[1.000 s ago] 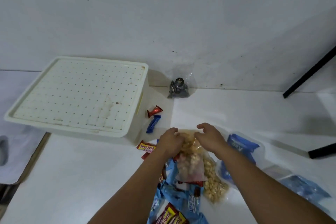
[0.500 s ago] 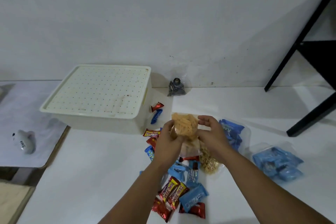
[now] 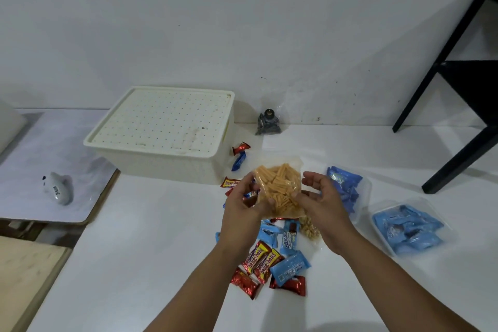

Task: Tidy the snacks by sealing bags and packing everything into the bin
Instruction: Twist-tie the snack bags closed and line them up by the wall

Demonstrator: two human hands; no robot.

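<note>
From the head camera, both hands are holding up a clear bag of orange snack sticks (image 3: 279, 188) above the white tabletop (image 3: 151, 237), in front of the closed cream bin (image 3: 161, 129). The left hand (image 3: 242, 205) is gripping the bag's left edge, its fingers curling round the plastic and covering the lower corner. The right hand (image 3: 322, 202) is sitting at the bag's right side with fingers loosely bent; the lower fingers seem to be touching the plastic, but whether they are actually pinching it is hard to tell. The bag's mouth is too transparent to read as sealed or unsealed. Beneath the wrists a scatter of red and blue wrapped candies (image 3: 272, 264) is lying on the tabletop, partly hidden by the forearms, and a bag of pale nuts (image 3: 310, 229) is peeking out under the right hand. Two clear bags of blue packets (image 3: 407, 229) are lying to the right, one half covered by the right hand. A small dark packet (image 3: 268, 122) is leaning by the wall, its contents unclear. A black chair frame (image 3: 458, 89) is running off the right edge.
</note>
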